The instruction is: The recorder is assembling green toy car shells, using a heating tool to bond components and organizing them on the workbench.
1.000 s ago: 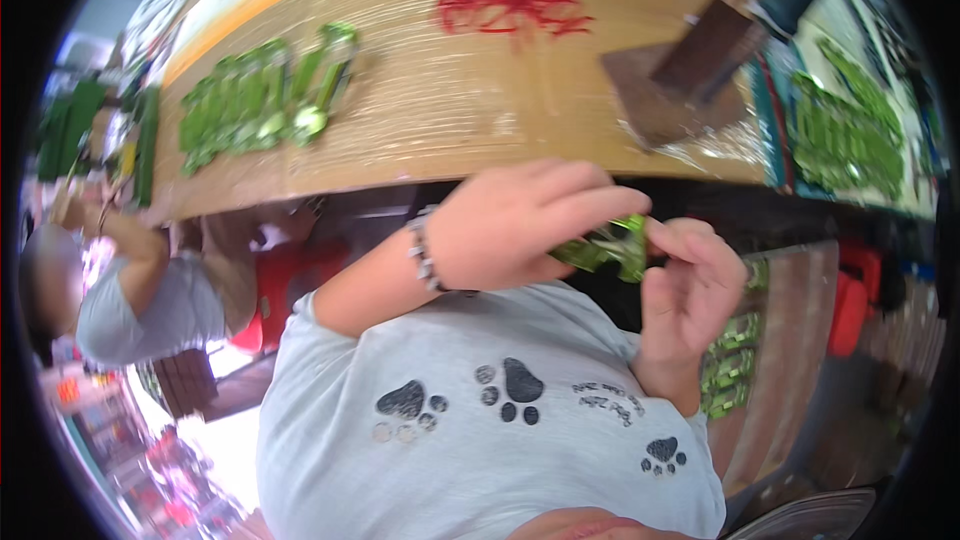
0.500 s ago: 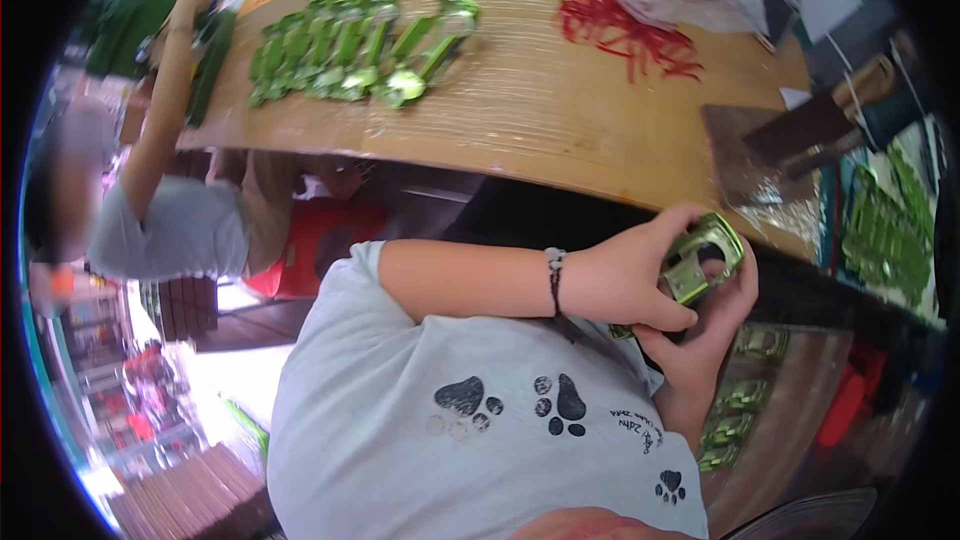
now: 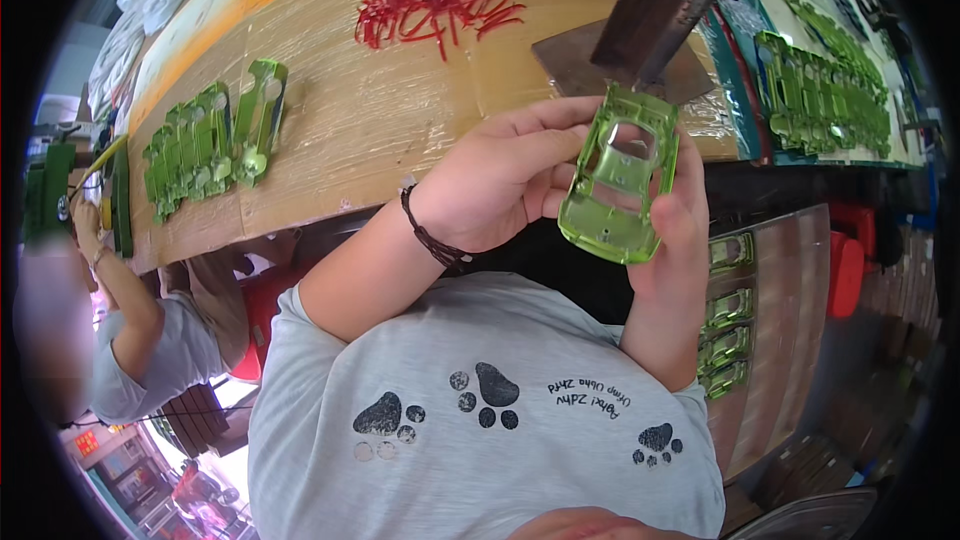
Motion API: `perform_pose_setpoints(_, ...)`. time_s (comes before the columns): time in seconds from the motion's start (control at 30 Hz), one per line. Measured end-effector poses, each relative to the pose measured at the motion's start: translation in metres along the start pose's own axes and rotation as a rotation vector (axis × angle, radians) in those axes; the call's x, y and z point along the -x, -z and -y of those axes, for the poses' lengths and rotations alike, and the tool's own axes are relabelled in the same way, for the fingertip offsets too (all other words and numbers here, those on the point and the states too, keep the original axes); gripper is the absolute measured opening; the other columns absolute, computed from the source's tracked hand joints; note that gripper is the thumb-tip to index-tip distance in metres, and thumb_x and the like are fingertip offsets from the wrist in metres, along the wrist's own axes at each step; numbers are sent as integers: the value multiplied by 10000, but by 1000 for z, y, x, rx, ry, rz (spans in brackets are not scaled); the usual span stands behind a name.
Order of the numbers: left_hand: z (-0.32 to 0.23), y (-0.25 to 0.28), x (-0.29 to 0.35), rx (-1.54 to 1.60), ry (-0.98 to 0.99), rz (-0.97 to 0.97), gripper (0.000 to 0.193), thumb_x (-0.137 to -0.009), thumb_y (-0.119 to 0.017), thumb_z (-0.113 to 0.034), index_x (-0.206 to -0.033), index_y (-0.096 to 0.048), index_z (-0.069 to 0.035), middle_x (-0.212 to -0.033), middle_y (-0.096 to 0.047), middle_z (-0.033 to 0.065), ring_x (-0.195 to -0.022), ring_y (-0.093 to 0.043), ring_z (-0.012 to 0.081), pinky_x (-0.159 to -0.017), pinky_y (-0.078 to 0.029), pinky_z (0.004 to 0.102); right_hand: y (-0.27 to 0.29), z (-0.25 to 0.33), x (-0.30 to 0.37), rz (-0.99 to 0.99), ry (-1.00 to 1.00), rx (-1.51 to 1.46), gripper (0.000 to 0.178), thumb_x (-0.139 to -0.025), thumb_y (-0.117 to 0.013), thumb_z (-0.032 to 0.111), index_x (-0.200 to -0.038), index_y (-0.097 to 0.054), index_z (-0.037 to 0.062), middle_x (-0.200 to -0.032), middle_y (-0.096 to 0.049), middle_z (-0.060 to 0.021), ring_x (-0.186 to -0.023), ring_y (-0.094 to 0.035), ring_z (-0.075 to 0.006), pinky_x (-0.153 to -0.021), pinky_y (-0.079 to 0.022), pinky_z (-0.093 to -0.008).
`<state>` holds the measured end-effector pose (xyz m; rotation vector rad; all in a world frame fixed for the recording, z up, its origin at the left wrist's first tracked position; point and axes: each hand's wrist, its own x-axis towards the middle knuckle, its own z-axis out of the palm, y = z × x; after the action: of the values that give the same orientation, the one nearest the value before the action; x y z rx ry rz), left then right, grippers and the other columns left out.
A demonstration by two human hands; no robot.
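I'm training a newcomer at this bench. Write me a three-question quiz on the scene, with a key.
1. True or false: the dark bracelet is on the wrist of the left hand.
2. Multiple choice: what lies in loose, tangled piles on the table?
A) blue beads
B) red strips
C) white screws
3. Open question: what does the right hand hold?

Key:
1. True.
2. B, red strips.
3. A green toy car shell.
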<state>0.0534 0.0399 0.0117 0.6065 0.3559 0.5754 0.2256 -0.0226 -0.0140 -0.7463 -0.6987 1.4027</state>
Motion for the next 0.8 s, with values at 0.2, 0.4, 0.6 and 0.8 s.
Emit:
perform_pose_setpoints(0.2,1,-12,-9,-73,-141,-80,514,-1038,-454,-162,-1472,-288,57,-1315,-569,158,-1120,-639,233,-936,-552,351,-4,10,-8,69,7,-88,992,-738,-853,376,-1408,-232,-11,-1359,-456,-174,-1238,-528,-271,-1006,-507,-437)
perform_pose_setpoints(0.4,-3,-23,-3,-190,-135,-107,474,-1027,-461,-181,-1439,-375,38,-1395,-528,188,-1160,-618,247,-926,-552,349,-8,15,-5,26,9,-62,1063,-709,-866,433,-1417,-211,-14,-1355,-460,-175,-1229,-533,-268,-973,-533,-424)
perform_pose_setpoints(0.6,-4,-24,-1,-221,-171,-127,487,-1044,-470,-216,-1438,-364,50,-1287,-593,116,-1133,-624,193,-939,-539,315,-24,28,-5,13,-93,-182,971,-768,-825,416,-1388,-208,-6,-1337,-470,-167,-1219,-541,-274,-948,-552,-454)
perform_pose_setpoints(0.8,-2,-17,-1,-109,-176,-101,468,-1049,-450,-209,-1430,-374,52,-1326,-574,147,-1165,-612,224,-974,-520,333,-24,13,-12,9,-53,-226,914,-781,-818,410,-1351,-223,15,-1276,-493,-123,-1174,-564,-245,-929,-561,-456)
